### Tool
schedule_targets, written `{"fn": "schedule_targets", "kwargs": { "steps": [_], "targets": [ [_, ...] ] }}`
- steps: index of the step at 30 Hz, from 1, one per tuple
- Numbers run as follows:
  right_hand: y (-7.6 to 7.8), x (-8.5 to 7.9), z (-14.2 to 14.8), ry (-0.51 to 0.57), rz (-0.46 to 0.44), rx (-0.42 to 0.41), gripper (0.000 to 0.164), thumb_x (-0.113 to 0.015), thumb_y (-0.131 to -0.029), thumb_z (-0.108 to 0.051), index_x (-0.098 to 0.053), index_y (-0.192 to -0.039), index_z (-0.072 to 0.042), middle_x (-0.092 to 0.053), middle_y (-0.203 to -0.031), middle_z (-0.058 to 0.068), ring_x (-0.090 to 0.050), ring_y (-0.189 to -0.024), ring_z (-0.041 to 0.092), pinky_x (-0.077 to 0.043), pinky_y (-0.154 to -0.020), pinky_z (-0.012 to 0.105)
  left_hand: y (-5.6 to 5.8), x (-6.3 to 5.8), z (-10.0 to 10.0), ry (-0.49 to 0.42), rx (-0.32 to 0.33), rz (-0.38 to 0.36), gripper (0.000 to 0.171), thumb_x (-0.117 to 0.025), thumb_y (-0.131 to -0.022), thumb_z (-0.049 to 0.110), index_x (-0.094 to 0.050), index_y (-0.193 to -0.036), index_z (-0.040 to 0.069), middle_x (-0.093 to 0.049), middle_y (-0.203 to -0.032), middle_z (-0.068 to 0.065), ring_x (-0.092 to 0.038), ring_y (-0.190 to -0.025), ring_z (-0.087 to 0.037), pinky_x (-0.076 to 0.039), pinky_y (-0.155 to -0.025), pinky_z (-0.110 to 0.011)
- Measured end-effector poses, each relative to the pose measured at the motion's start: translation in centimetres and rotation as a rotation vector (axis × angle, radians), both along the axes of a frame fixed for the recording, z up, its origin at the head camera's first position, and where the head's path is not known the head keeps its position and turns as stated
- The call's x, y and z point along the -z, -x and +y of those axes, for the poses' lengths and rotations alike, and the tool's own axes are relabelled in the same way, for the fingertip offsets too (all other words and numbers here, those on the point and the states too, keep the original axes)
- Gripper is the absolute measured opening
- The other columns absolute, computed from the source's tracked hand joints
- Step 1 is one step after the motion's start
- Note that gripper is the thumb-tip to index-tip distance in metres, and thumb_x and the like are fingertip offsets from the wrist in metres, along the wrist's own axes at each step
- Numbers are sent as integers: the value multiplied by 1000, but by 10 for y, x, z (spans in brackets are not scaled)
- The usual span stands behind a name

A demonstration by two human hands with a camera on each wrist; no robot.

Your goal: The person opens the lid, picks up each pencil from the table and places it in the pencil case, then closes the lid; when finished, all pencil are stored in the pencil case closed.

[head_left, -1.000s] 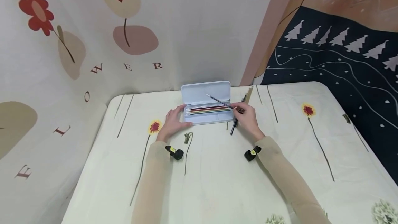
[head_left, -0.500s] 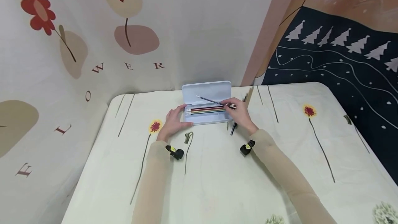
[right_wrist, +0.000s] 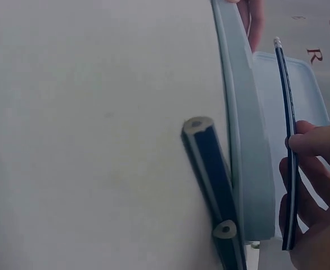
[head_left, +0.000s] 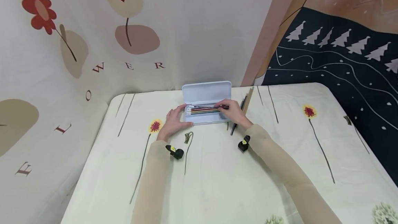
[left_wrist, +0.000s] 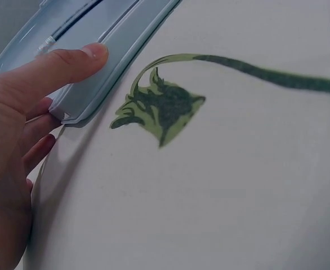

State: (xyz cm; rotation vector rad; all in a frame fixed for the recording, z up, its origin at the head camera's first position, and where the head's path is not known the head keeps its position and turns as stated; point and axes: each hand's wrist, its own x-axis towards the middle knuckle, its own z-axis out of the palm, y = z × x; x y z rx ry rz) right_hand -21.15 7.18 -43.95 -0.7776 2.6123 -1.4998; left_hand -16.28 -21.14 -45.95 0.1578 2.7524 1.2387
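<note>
A pale blue pencil case point(head_left: 205, 117) lies with its lid point(head_left: 205, 92) raised at the far side of the table. Inside, several striped pencils point(head_left: 202, 111) lie in a row, white eraser ends to the left. My left hand point(head_left: 172, 123) holds the case's left end; in the left wrist view the thumb presses its front rim and the fingers are around the end. Between thumb and fingers, my right hand point(head_left: 233, 111) pinches a dark blue pencil point(right_wrist: 283, 73) with a white eraser. That pencil is over the back of the case, nearly in line with the row.
Just right of the case, dark blue unsharpened pencils point(right_wrist: 207, 152) lie on the table, overlapping. Behind them is a tan, narrow stick-like item point(head_left: 248, 103). The white tablecloth point(head_left: 211, 168) bears printed flowers, and a patterned cloth wall stands right behind the case.
My right hand has moved left and lowered the pencil from a slant across the lid to nearly level over the row in the case. The left hand stays at the case's left end.
</note>
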Motion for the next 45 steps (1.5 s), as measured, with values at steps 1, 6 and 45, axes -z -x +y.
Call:
{"fn": "schedule_targets", "kwargs": {
  "steps": [1, 6, 45],
  "targets": [
    [1, 1, -1, -13, -12, -10, 20, -61, -89, 6, -73, -104, -1, -69, -106, 14, -60, -107, 29, -46, -96, 42, 0, 0, 0, 0, -2, -2, 91, -83, -74, 32, -35, -149, 12, -35, -152, -10, -13, -143, -36, 2, -116, -50],
    [6, 4, -3, -71, -57, -54, 20, -62, -89, 5, -73, -104, -1, -69, -109, 14, -59, -112, 29, -43, -100, 40, 0, 0, 0, 5, -5, -8, 91, -82, -74, 32, -34, -149, 13, -34, -153, -10, -9, -143, -39, 0, -115, -53],
    [9, 1, 7, 7, -121, -67, 18, -59, -91, 3, -73, -102, 0, -69, -106, 12, -62, -99, 23, -51, -88, 36, 1, 1, 0, -1, -4, 1, 92, -83, -73, 31, -36, -149, 14, -37, -151, -10, -11, -142, -39, 1, -115, -53]
  ]
}}
